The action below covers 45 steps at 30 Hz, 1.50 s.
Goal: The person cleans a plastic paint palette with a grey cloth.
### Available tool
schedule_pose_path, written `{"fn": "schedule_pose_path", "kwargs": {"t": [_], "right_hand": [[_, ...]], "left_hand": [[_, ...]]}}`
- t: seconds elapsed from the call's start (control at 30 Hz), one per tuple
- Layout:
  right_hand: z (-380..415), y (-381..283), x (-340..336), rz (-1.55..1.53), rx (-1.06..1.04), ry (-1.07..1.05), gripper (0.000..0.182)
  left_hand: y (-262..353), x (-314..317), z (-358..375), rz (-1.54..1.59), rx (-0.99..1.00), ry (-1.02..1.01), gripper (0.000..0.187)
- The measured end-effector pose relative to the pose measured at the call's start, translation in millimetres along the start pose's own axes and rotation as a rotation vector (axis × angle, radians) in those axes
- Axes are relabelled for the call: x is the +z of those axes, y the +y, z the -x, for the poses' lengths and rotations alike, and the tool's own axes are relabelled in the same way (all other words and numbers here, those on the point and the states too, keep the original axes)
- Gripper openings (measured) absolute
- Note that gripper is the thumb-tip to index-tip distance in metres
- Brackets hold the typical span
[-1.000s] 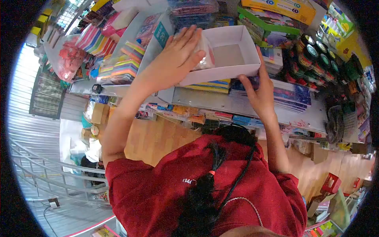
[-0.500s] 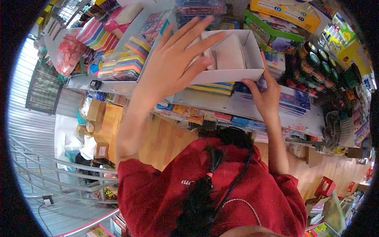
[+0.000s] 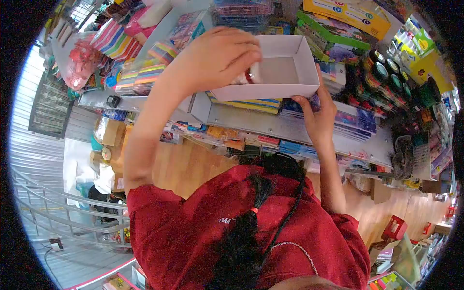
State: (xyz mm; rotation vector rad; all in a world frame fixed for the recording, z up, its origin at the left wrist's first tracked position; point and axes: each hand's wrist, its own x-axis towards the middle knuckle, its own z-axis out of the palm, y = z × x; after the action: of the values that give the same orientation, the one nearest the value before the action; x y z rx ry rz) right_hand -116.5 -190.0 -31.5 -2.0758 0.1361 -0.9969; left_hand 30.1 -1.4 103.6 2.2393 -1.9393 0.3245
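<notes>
- Box (image 3: 270, 91), white and open-topped, sits between the two hands in the far middle of my view, above the near edge of the surface (image 3: 246, 123), one long wall facing near
- Left hand (image 3: 217, 58) reaches over the left end of the box, back up and fingers bent, partly closed; by its thumb I make out part of a clear-wrapped packet (image 3: 256, 75) with a bit of red on it, though I cannot tell whether the fingers grip it
- Right hand (image 3: 319, 113) holds the near right corner of the box, partly closed around it, thumb at the bottom of the near wall and fingers up along the right end
- Right of the packet, I can see the bare bottom of the box
- Yellow and blue packs (image 3: 261, 104) lie just below the near wall; I cannot tell if the box touches them
- To the left I see stacked coloured sheets (image 3: 142, 77), and farther left a clear bag of red items (image 3: 81, 67)
- Far right stand a green box (image 3: 333, 41), a yellow box (image 3: 348, 14) beyond it and round-lidded containers (image 3: 392, 67); purple-blue booklets (image 3: 355, 121) lie right of the right hand
- Nearest me are the person's red shirt (image 3: 309, 232) and dark braid (image 3: 241, 241)
</notes>
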Motion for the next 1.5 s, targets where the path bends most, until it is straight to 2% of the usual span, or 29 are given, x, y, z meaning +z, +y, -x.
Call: {"fn": "schedule_pose_path", "kwargs": {"t": [0.17, 0.3, 0.4, 0.6, 0.7, 0.8, 0.9, 1.5], "right_hand": [[0, -1, 2, 0.001, -0.010, 0.007, 0.073], [0, -3, 0, 0.014, -0.003, 0.008, 0.073], [0, -4, 1, 0.024, -0.021, 0.034, 0.073], [4, -14, 4, 0.074, -0.044, 0.028, 0.068], [-3, -17, 6, 0.102, -0.075, -0.011, 0.062], [-14, -20, 10, 0.203, -0.088, -0.042, 0.057], [-26, -22, 12, 0.267, -0.091, -0.051, 0.053], [-48, -11, 26, 0.378, -0.071, 0.003, 0.052]], "left_hand": [[-2, 3, 17, -0.114, -0.011, 0.022, 0.032], [28, -2, 31, -0.148, -0.008, 0.111, 0.039], [51, 23, 46, -0.198, -0.136, 0.100, 0.041], [44, 24, 48, -0.217, -0.192, 0.158, 0.057], [29, 36, 48, -0.311, -0.224, 0.194, 0.057], [25, 42, 45, -0.333, -0.296, 0.248, 0.045], [22, 51, 38, -0.369, -0.361, 0.291, 0.044], [-12, 74, 24, -0.317, -0.335, 0.428, 0.048]]}}
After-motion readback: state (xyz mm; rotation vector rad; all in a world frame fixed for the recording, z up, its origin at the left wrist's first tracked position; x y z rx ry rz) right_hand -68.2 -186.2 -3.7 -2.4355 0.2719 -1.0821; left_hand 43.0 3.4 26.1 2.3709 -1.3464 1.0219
